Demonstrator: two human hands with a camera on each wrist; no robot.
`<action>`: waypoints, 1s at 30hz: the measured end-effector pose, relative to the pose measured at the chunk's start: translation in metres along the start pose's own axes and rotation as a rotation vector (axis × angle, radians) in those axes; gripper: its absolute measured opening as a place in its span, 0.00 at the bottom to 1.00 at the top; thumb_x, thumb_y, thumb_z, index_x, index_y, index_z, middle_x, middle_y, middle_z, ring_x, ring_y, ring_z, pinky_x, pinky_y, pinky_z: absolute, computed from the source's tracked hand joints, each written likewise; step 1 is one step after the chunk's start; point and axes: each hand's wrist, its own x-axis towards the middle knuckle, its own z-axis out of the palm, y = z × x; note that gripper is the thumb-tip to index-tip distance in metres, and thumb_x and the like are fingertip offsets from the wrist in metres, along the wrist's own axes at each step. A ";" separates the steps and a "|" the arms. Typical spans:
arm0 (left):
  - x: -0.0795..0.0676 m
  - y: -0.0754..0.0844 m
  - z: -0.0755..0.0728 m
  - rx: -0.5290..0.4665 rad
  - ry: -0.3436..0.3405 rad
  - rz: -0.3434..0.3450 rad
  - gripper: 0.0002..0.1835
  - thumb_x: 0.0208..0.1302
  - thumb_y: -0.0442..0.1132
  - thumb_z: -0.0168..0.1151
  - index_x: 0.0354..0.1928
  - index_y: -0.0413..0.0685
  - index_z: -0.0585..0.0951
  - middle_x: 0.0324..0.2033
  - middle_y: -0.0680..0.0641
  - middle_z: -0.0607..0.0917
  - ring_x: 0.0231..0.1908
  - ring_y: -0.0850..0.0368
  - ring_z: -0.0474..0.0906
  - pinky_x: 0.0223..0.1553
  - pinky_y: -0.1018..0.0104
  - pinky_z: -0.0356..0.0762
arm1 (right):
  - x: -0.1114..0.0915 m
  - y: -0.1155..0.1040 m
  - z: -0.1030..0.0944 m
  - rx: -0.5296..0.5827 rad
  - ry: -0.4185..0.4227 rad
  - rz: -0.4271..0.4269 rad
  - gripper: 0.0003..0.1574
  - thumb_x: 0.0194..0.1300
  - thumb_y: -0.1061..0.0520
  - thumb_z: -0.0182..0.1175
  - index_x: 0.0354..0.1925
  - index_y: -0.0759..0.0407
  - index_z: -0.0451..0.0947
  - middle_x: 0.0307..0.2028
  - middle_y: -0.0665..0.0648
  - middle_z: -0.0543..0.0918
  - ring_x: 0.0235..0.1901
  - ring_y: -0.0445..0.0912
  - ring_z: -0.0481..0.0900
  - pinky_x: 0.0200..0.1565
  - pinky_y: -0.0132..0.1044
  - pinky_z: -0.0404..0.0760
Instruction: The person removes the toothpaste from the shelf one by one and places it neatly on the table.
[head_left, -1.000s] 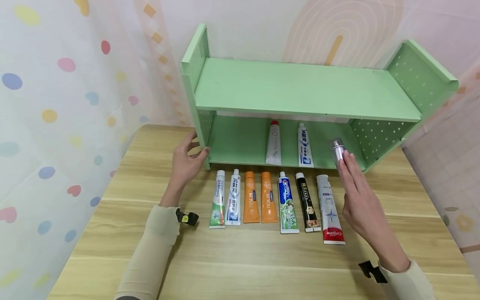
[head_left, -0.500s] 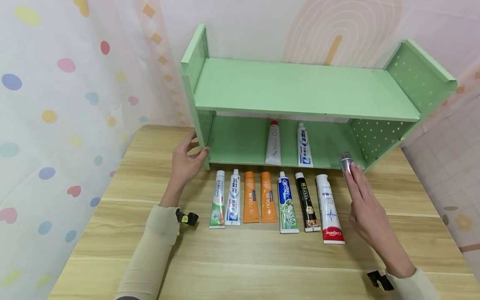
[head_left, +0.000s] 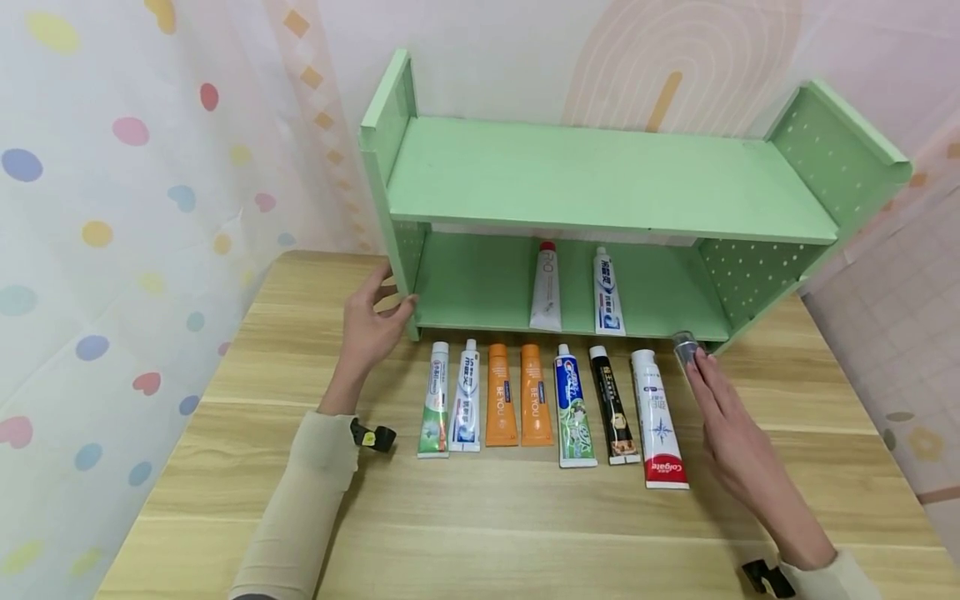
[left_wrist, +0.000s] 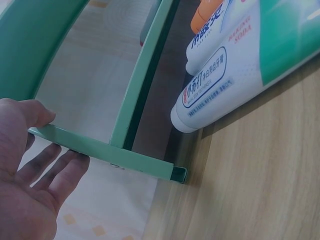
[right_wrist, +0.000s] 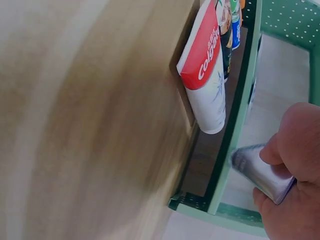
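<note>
My left hand (head_left: 375, 325) pinches the front edge of the left side panel of a green two-tier shelf (head_left: 615, 179), thumb on one face and fingers on the other. My right hand (head_left: 738, 442) holds a silver tube (right_wrist: 260, 170) with a clear grey cap between thumb and fingers. In the head view its cap end overlaps the lower board's front edge near the right corner. A white and red Colgate toothpaste tube (head_left: 658, 425) lies just left of that hand. On the lower board lie a red-capped white tube (head_left: 547, 287) and a white-blue toothpaste tube (head_left: 607, 292).
Along the shelf's front, a row on the wooden table (head_left: 480, 533) holds a green-white toothpaste (head_left: 435, 400), a white-blue one (head_left: 467, 400), two orange tubes (head_left: 501, 400), a blue-green Crest tube (head_left: 575, 408) and a black tube (head_left: 615, 408). A patterned curtain (head_left: 150, 275) hangs behind.
My right hand has drawn the silver tube back from over the lower board to its front edge, toward me and slightly right. The left hand stays on the side panel.
</note>
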 end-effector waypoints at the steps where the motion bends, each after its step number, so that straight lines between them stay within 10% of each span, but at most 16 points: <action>1: 0.000 -0.001 0.000 0.003 0.000 0.004 0.33 0.67 0.26 0.61 0.75 0.39 0.67 0.67 0.29 0.72 0.61 0.27 0.77 0.55 0.58 0.87 | -0.001 0.000 0.001 0.006 -0.012 0.001 0.51 0.53 0.83 0.47 0.77 0.72 0.55 0.78 0.72 0.56 0.80 0.61 0.51 0.81 0.24 0.36; 15: 0.009 -0.035 0.000 0.002 0.015 0.016 0.35 0.67 0.29 0.64 0.75 0.47 0.68 0.68 0.36 0.74 0.61 0.36 0.79 0.54 0.58 0.88 | -0.010 0.005 0.008 0.042 -0.171 0.052 0.57 0.47 0.85 0.47 0.77 0.72 0.53 0.79 0.71 0.51 0.77 0.68 0.54 0.84 0.41 0.42; 23: 0.010 -0.037 -0.001 -0.007 0.016 0.033 0.35 0.67 0.30 0.64 0.76 0.51 0.68 0.68 0.39 0.75 0.61 0.36 0.80 0.54 0.62 0.88 | -0.006 0.002 0.004 0.019 -0.382 0.144 0.57 0.49 0.85 0.48 0.78 0.75 0.48 0.80 0.75 0.44 0.78 0.70 0.47 0.63 0.63 0.80; 30: 0.009 -0.035 0.000 0.001 0.015 0.026 0.35 0.67 0.30 0.64 0.75 0.48 0.69 0.69 0.39 0.75 0.60 0.37 0.80 0.54 0.61 0.89 | -0.007 0.004 0.001 0.066 -0.475 0.143 0.59 0.49 0.81 0.59 0.77 0.78 0.47 0.79 0.76 0.40 0.80 0.69 0.39 0.71 0.66 0.68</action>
